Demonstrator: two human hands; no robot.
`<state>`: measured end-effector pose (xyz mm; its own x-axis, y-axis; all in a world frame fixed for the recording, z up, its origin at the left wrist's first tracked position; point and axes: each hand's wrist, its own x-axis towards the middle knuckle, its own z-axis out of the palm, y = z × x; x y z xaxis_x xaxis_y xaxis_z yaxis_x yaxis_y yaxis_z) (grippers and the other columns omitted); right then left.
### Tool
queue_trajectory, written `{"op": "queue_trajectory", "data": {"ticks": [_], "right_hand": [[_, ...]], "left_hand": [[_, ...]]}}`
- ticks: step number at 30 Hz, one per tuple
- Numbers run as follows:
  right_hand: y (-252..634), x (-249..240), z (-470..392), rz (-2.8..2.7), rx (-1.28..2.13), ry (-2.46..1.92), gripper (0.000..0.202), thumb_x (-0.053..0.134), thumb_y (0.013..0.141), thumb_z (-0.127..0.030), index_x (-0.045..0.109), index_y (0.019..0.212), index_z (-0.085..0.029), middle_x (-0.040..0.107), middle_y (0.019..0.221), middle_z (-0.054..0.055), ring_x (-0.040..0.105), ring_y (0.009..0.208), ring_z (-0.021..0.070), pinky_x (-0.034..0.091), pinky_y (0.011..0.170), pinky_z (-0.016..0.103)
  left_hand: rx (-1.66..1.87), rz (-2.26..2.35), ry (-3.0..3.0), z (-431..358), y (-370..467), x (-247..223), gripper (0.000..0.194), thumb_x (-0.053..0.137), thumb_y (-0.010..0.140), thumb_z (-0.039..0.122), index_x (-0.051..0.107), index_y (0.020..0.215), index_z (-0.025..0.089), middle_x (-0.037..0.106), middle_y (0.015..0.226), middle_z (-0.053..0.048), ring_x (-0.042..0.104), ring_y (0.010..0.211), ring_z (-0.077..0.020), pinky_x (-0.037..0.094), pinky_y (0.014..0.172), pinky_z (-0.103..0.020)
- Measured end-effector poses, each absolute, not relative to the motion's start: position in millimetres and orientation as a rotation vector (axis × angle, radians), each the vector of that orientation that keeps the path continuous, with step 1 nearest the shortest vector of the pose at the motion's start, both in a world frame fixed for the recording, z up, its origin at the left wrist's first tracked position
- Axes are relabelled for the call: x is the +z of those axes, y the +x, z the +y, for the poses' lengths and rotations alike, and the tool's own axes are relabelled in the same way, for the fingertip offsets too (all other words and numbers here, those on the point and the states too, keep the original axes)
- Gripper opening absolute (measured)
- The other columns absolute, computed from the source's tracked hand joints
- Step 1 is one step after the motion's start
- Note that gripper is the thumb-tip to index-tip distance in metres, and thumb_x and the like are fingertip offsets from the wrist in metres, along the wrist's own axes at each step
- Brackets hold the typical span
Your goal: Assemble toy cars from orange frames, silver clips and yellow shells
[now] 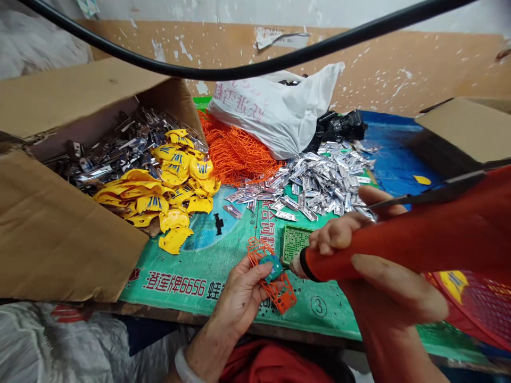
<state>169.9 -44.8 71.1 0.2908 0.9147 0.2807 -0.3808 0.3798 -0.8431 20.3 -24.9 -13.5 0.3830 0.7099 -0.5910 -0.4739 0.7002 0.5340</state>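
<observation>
My left hand (237,298) pinches an orange plastic lattice frame (285,300) with a small teal piece (273,267) on it, thumb on top. Wrapped round a red electric screwdriver (383,250) is my right hand (403,290). The screwdriver's nose points left and its tip is at the teal piece; whether it touches a screw I cannot tell. Just behind the tip sits a small green perforated basket (284,242). A small black part (219,224) lies on the green printed sheet (175,266) to the left.
At left, an open cardboard box (59,229) spills dark glossy parts (115,143) and yellow shells (175,218). Orange lattice frames (239,154), a white bag (275,111) and silver strips (319,181) lie behind. A black cable (223,73) crosses overhead. Another box (471,127) stands right.
</observation>
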Motion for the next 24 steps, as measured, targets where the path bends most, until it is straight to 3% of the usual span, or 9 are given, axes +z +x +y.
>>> {"op": "queue_trajectory", "data": {"ticks": [24], "right_hand": [[166.7, 66.8, -46.5, -0.916, 0.978, -0.780, 0.047, 0.077, 0.067, -0.025, 0.058, 0.111, -0.030, 0.058, 0.069, -0.003, 0.056, 0.060, 0.0140, 0.051, 0.057, 0.032]], "left_hand": [[0.779, 0.896, 0.274, -27.6, 22.6, -16.8, 0.031, 0.077, 0.064, 0.013, 0.064, 0.092, 0.014, 0.067, 0.089, -0.003, 0.062, 0.071, -0.0136, 0.056, 0.062, -0.028]]}}
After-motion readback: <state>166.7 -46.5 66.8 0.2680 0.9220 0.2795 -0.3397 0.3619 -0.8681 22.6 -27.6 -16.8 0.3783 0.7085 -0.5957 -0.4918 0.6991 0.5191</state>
